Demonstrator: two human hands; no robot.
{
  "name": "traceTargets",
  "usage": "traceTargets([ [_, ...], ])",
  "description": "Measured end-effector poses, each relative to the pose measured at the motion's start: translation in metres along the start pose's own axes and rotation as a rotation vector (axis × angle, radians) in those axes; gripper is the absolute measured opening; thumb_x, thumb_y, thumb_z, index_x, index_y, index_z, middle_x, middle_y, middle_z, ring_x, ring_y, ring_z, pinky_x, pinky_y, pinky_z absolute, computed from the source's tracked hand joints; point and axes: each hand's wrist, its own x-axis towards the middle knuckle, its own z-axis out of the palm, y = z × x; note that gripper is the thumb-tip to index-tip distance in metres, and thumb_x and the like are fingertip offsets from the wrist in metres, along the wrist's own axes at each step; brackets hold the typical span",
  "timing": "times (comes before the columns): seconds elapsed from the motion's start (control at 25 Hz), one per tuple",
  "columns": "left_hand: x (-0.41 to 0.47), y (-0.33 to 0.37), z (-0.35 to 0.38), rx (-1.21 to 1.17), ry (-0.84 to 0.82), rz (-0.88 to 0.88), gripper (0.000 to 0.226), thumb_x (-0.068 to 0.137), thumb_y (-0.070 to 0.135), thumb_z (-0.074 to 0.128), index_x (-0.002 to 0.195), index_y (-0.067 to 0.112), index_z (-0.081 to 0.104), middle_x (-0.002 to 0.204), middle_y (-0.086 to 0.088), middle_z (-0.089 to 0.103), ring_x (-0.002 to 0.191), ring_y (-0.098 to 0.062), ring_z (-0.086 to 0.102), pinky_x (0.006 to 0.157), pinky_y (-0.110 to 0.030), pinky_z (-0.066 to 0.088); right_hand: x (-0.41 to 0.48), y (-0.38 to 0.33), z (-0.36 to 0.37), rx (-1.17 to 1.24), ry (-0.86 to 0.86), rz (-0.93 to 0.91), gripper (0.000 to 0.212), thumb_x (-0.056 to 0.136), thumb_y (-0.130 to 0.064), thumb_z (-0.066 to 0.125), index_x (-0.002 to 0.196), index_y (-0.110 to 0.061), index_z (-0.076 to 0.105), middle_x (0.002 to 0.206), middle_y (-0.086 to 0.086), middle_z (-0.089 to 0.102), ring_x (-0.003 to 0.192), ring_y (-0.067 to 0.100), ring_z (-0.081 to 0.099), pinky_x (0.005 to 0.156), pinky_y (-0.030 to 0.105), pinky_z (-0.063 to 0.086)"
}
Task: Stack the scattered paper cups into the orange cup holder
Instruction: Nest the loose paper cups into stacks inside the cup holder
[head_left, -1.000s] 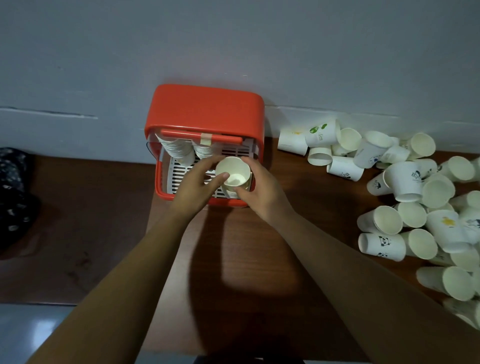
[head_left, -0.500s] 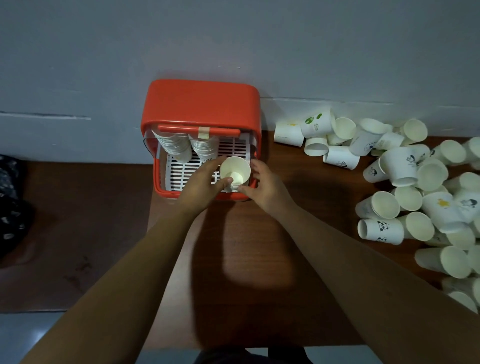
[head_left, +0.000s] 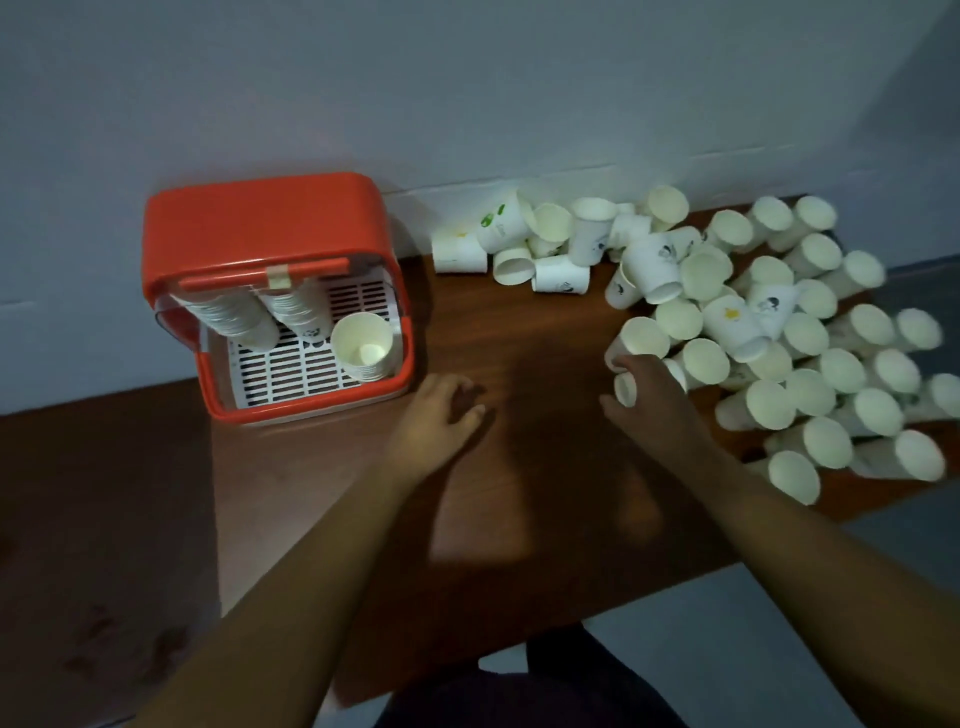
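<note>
The orange cup holder (head_left: 260, 218) stands at the table's back left, against the wall. On its white slatted floor a short stack of paper cups (head_left: 363, 345) stands at the right. Two longer stacks (head_left: 234, 317) lean under its orange bar. A big pile of scattered white paper cups (head_left: 779, 332) covers the right side of the table. My right hand (head_left: 654, 400) is at the pile's left edge, its fingers curled round a paper cup (head_left: 625, 388) lying on its side. Just right of the holder, my left hand (head_left: 441, 410) hovers with loosely curled fingers, holding nothing.
The brown wooden table (head_left: 519, 493) shows bare wood between the holder and the pile. A grey wall (head_left: 467, 104) runs right behind both. A smaller group of cups (head_left: 519, 244) lies along the wall. The table's front edge is near my body.
Both hands have let go of the cup stack in the holder and drawn back. My right hand has moved right to the pile and closed on a cup. The camera has shifted right.
</note>
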Motion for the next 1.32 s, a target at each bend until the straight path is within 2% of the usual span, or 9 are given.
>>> traceTargets([
  [0.2,0.058,0.067,0.054,0.063,-0.22,-0.054,0.038,0.09,0.037,0.068,0.124,0.023,0.057,0.118,0.005,0.053,0.107,-0.012,0.054,0.088,-0.027,0.045,-0.001,0.079,-0.028,-0.106,-0.024,0.108,0.057,0.081,-0.017,0.071,0.133,-0.005,0.049,0.127,0.016,0.051,0.119,0.031,0.05,0.098,0.04,0.041],
  [0.44,0.097,0.093,0.146,0.121,-0.316,-0.144,0.059,0.084,0.038,0.074,0.134,0.016,0.052,0.129,-0.002,0.05,0.118,-0.017,0.05,0.089,-0.024,0.038,0.017,0.116,-0.017,0.041,-0.087,0.153,0.054,0.087,-0.017,0.065,0.135,-0.005,0.043,0.139,0.015,0.038,0.123,0.029,0.046,0.1,0.035,0.038],
  [0.6,0.107,0.095,0.189,0.068,-0.265,-0.179,0.068,0.078,0.028,0.081,0.137,0.015,0.05,0.131,-0.001,0.051,0.117,-0.015,0.049,0.088,-0.023,0.035,0.019,0.121,-0.01,0.259,-0.11,0.164,0.051,0.087,-0.017,0.064,0.134,-0.01,0.045,0.135,0.01,0.042,0.119,0.021,0.051,0.103,0.035,0.043],
  [0.76,0.11,0.091,0.216,0.049,-0.197,-0.149,0.073,0.072,0.022,0.084,0.136,0.015,0.05,0.128,-0.003,0.054,0.12,-0.018,0.05,0.092,-0.028,0.039,0.022,0.138,-0.009,0.406,-0.158,0.292,0.032,0.089,-0.014,0.062,0.12,-0.009,0.057,0.115,0.001,0.052,0.109,0.018,0.058,0.088,0.025,0.044],
  [0.96,0.114,0.091,0.23,0.12,-0.119,-0.156,0.067,0.077,0.032,0.081,0.136,0.02,0.054,0.123,-0.001,0.055,0.116,-0.015,0.048,0.095,-0.028,0.039,0.034,0.15,-0.006,0.643,-0.129,0.549,0.046,0.093,-0.029,0.054,0.138,-0.018,0.048,0.126,0.0,0.058,0.114,0.016,0.056,0.088,0.026,0.039],
  [1.08,0.11,0.093,0.224,0.048,-0.169,-0.211,0.05,0.079,0.026,0.079,0.125,0.02,0.061,0.122,0.002,0.056,0.115,-0.013,0.05,0.096,-0.025,0.039,0.04,0.155,0.006,0.721,-0.211,0.527,0.028,0.09,-0.042,0.049,0.116,-0.034,0.06,0.116,-0.006,0.065,0.109,0.015,0.061,0.098,0.039,0.048],
  [1.16,0.1,0.093,0.215,-0.061,-0.181,-0.261,0.038,0.078,0.032,0.078,0.112,0.023,0.062,0.118,0.005,0.061,0.112,-0.015,0.056,0.098,-0.036,0.046,0.035,0.156,0.008,0.667,-0.223,0.415,0.015,0.093,-0.037,0.053,0.102,-0.033,0.064,0.107,-0.005,0.067,0.102,0.013,0.062,0.095,0.037,0.05],
  [1.24,0.087,0.094,0.206,-0.186,-0.14,-0.283,0.045,0.076,0.047,0.078,0.111,0.029,0.057,0.116,0.004,0.067,0.111,-0.018,0.063,0.096,-0.048,0.051,0.028,0.153,0.004,0.651,-0.207,0.262,0.014,0.096,-0.02,0.056,0.104,-0.025,0.067,0.111,-0.002,0.065,0.106,0.01,0.059,0.092,0.023,0.045],
  [1.32,0.08,0.097,0.196,-0.245,-0.085,-0.264,0.066,0.074,0.055,0.081,0.128,0.038,0.048,0.127,0.007,0.062,0.121,-0.017,0.059,0.101,-0.049,0.049,0.025,0.147,0.002,0.671,-0.216,0.073,0.017,0.096,-0.013,0.057,0.104,-0.023,0.068,0.118,-0.001,0.062,0.113,0.009,0.057,0.097,0.021,0.044],
])
